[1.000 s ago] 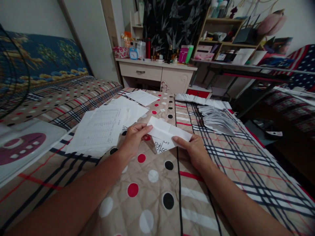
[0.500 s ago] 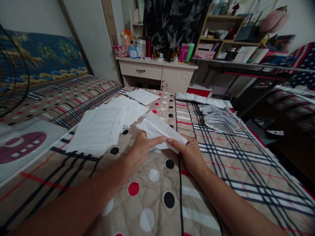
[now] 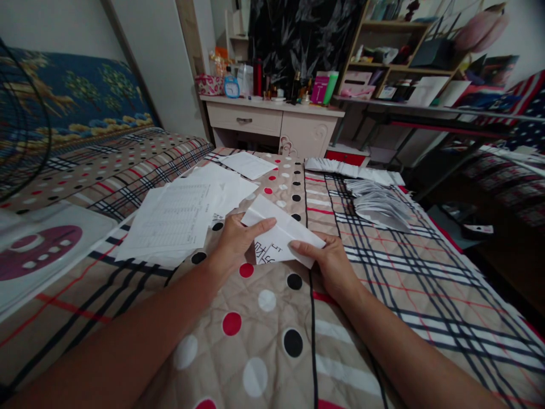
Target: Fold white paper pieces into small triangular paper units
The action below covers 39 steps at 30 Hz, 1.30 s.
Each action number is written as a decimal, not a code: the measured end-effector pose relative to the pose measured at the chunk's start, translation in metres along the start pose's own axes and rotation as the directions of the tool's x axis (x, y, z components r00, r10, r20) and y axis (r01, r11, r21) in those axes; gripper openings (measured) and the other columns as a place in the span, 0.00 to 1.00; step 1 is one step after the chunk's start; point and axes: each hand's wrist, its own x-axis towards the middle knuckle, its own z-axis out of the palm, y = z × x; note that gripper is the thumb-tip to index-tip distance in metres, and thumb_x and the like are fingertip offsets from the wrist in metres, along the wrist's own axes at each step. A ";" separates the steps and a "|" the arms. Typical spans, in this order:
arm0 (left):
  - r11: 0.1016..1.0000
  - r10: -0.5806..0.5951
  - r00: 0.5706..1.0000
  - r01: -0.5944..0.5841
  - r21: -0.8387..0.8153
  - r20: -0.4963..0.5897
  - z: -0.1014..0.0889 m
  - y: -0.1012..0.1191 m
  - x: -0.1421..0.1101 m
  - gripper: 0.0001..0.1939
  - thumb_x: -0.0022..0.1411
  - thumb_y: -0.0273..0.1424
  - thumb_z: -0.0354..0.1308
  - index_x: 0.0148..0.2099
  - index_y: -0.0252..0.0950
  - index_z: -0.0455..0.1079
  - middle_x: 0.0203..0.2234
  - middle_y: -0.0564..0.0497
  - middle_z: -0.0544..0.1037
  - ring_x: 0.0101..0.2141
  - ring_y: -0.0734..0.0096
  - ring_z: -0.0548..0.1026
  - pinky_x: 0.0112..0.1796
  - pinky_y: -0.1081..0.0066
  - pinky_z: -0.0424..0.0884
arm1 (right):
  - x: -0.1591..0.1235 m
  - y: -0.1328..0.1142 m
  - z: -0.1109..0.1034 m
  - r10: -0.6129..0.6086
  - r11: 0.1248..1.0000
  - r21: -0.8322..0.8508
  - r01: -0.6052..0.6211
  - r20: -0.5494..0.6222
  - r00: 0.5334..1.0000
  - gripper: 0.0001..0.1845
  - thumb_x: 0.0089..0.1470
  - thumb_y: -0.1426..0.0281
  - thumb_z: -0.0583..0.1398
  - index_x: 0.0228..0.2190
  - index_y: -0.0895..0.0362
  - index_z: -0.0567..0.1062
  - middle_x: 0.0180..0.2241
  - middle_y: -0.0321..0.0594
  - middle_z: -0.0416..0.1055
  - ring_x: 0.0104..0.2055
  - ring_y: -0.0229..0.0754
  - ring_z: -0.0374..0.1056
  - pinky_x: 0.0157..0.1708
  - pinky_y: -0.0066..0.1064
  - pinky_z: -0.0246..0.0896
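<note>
A folded sheet of white paper (image 3: 283, 233) is held between both hands just above the bed, with black handwritten characters on its lower left part. My left hand (image 3: 234, 238) pinches its left edge, thumb on top. On the right edge, my right hand (image 3: 334, 258) grips the paper with thumb above and fingers underneath. Left of my hands lie several loose white sheets (image 3: 166, 218), the top one printed with a table. To the right rests a fanned pile of folded papers (image 3: 378, 207), and behind it a row of more folded papers (image 3: 353, 170).
The patterned quilt (image 3: 272, 352) covers the bed. At far left lies a clear plastic bag with a pink print (image 3: 40, 253). Beyond the bed stand a white dresser (image 3: 244, 120) with bottles and boxes, and a shelf desk (image 3: 395, 71) at right.
My left hand has slid left along the paper, its thumb moving away from the right thumb. More of the black handwriting shows now. The right hand stays nearly in place.
</note>
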 end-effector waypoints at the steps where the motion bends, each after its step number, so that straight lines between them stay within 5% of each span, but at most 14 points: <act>1: 1.000 0.014 1.000 -0.014 0.021 -0.006 -0.003 0.001 0.002 0.15 0.41 0.35 0.74 0.31 0.33 0.76 0.25 0.49 0.80 0.23 0.71 0.75 0.25 0.72 0.71 | 0.000 0.000 0.000 0.001 1.000 0.004 -0.001 0.000 1.000 0.15 0.37 0.67 0.73 0.30 0.61 0.81 0.29 0.43 0.79 0.29 0.43 0.74 0.33 0.34 0.70; 6: 0.997 0.048 0.998 -0.045 0.070 -0.037 -0.011 0.002 0.009 0.19 0.50 0.43 0.68 0.23 0.32 0.72 0.17 0.50 0.74 0.19 0.76 0.70 0.20 0.76 0.63 | 0.000 0.000 -0.001 0.038 0.999 -0.001 -0.038 0.014 0.999 0.15 0.35 0.68 0.73 0.28 0.62 0.81 0.26 0.43 0.78 0.27 0.43 0.73 0.30 0.33 0.70; 14: 0.999 -0.039 0.999 0.040 -0.034 0.029 -0.002 -0.003 0.003 0.20 0.42 0.39 0.73 0.34 0.33 0.73 0.24 0.51 0.78 0.22 0.74 0.73 0.23 0.74 0.69 | 0.000 0.005 0.000 0.025 0.999 0.022 -0.025 0.003 1.000 0.17 0.34 0.66 0.74 0.27 0.63 0.81 0.26 0.43 0.78 0.26 0.42 0.72 0.28 0.32 0.69; 20: 0.987 -0.105 0.989 0.091 0.130 0.106 0.002 0.005 -0.002 0.19 0.40 0.37 0.74 0.31 0.31 0.73 0.22 0.51 0.77 0.19 0.74 0.72 0.20 0.74 0.68 | -0.001 -0.006 -0.002 0.149 0.987 -0.082 -0.137 0.162 0.975 0.20 0.37 0.57 0.72 0.25 0.61 0.81 0.22 0.41 0.77 0.19 0.36 0.68 0.18 0.24 0.58; 25: 0.956 -0.157 0.971 0.103 0.273 0.182 0.011 0.003 -0.011 0.16 0.41 0.35 0.72 0.28 0.31 0.72 0.19 0.54 0.75 0.17 0.78 0.69 0.17 0.77 0.63 | 0.000 -0.009 0.000 0.169 0.968 -0.217 -0.129 0.175 0.970 0.24 0.36 0.53 0.72 0.26 0.62 0.80 0.23 0.42 0.77 0.19 0.36 0.68 0.18 0.25 0.58; 34: 0.969 -0.097 0.993 0.079 0.235 0.064 0.010 0.003 -0.008 0.16 0.39 0.35 0.72 0.25 0.31 0.71 0.16 0.54 0.73 0.15 0.78 0.67 0.15 0.77 0.61 | 0.001 -0.007 -0.003 0.190 0.936 -0.328 -0.130 0.157 0.969 0.22 0.39 0.55 0.71 0.27 0.63 0.80 0.22 0.42 0.77 0.18 0.34 0.67 0.17 0.24 0.55; 39: 0.982 -0.049 0.999 0.050 0.184 -0.008 0.002 0.008 0.001 0.17 0.38 0.36 0.73 0.26 0.31 0.72 0.18 0.52 0.76 0.16 0.76 0.69 0.15 0.76 0.63 | 0.003 -0.001 -0.006 0.159 0.968 -0.224 -0.110 0.214 0.964 0.19 0.40 0.58 0.71 0.24 0.63 0.80 0.21 0.41 0.75 0.19 0.33 0.65 0.19 0.24 0.55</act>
